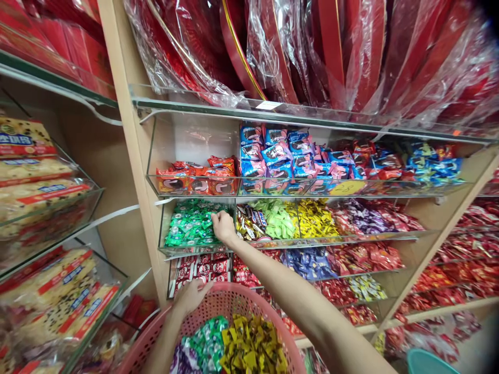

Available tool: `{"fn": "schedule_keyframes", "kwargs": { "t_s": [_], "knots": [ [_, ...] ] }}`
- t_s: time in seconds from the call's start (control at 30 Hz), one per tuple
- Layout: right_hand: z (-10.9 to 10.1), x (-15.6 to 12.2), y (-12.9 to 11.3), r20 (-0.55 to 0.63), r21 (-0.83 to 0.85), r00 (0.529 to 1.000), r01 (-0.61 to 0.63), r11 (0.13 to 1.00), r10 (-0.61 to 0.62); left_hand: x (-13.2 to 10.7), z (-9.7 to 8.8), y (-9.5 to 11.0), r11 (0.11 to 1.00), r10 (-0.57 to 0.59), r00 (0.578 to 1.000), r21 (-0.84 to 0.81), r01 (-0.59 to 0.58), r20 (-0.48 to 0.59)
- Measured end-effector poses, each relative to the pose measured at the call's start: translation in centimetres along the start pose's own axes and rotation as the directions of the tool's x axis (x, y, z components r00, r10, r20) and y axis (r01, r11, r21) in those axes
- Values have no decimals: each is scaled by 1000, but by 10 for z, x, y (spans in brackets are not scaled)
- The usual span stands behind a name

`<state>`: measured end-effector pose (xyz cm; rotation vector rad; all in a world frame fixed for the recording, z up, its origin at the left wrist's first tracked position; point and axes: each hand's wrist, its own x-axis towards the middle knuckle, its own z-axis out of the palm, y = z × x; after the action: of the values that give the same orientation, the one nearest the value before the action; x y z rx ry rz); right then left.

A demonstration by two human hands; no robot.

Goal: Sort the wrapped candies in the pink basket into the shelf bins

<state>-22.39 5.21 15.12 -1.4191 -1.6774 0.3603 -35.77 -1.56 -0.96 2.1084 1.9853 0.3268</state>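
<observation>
My right hand reaches into a clear acrylic bin of green-wrapped sweets, its fingers bunched among the packets at the bin's front right. Whether they hold a sweet is hidden. My left hand grips the rim of a pink plastic basket below the shelves. Inside the basket lie yellow-wrapped sweets, green-wrapped sweets and purple-wrapped sweets.
Tiered acrylic bins of wrapped sweets and biscuits fill a wooden shelf unit. A bin of light green sweets adjoins the green one. Blue snack packets sit above, and cellophane-wrapped red boxes fill the top. Bagged cakes stand at left.
</observation>
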Motion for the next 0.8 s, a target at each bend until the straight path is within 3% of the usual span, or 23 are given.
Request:
{"fn": "schedule_keyframes", "kwargs": {
  "t_s": [0.13,0.37,0.57,0.8],
  "knots": [
    [0,-1,1,-10,-10,1000,24,1000,-24,-1,-1,1,1000,-15,1000,5,15,2],
    [-2,-2,2,-9,-26,983,185,982,-185,-2,-2,1,1000,-30,1000,-1,30,0],
    [1,-4,5,-109,-52,960,255,966,-259,-3,0,0,999,-36,999,-3,36,0],
    [2,-1,4,-213,40,928,320,947,-305,-2,2,0,1000,-29,999,-1,29,-14]
  ]
}}
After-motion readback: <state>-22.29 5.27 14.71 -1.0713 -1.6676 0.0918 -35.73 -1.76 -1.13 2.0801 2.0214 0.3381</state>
